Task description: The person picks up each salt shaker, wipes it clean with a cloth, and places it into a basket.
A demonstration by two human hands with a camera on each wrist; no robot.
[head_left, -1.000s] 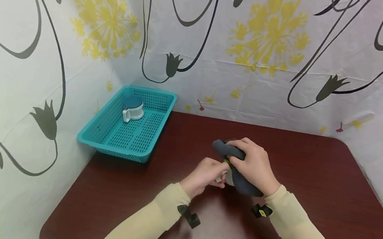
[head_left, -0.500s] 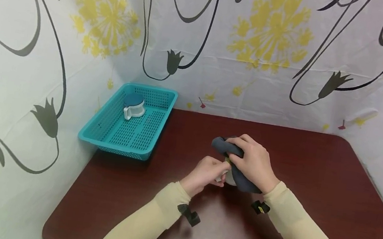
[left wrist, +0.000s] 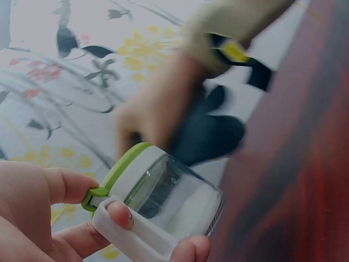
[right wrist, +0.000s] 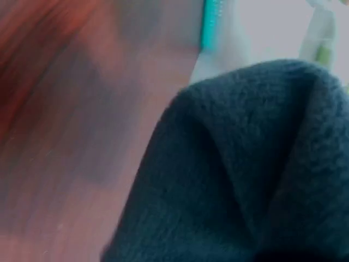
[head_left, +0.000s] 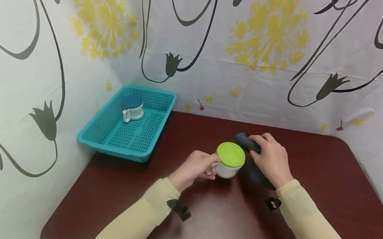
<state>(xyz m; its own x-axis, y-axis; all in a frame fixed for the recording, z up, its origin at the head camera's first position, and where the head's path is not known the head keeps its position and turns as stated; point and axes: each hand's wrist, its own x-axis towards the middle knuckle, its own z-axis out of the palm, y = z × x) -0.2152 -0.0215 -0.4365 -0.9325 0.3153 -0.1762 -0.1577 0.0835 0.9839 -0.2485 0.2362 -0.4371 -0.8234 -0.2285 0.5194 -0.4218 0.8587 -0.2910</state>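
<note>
My left hand [head_left: 192, 169] grips a seasoning jar [head_left: 230, 155] by its white handle, above the middle of the table. The jar has a bright green lid and a clear body, which shows through in the left wrist view with the thumb at the lid's hinge [left wrist: 96, 197]. Just to the right, my right hand [head_left: 272, 160] holds a bunched dark grey-blue cloth [head_left: 248, 142], apart from the jar. Folds of that cloth fill much of the right wrist view and hide the fingers there.
A turquoise perforated basket [head_left: 99, 145] stands at the table's back left. In it sits a similar jar with a blue lid [head_left: 133, 103] and white handle. The dark red-brown table [head_left: 197, 234] meets a patterned white curtain [head_left: 198, 96] behind and at the sides.
The right hand has drawn the cloth off the jar and moved right with it, so the green lid now shows. The left hand has shifted slightly left, still holding the handle.
</note>
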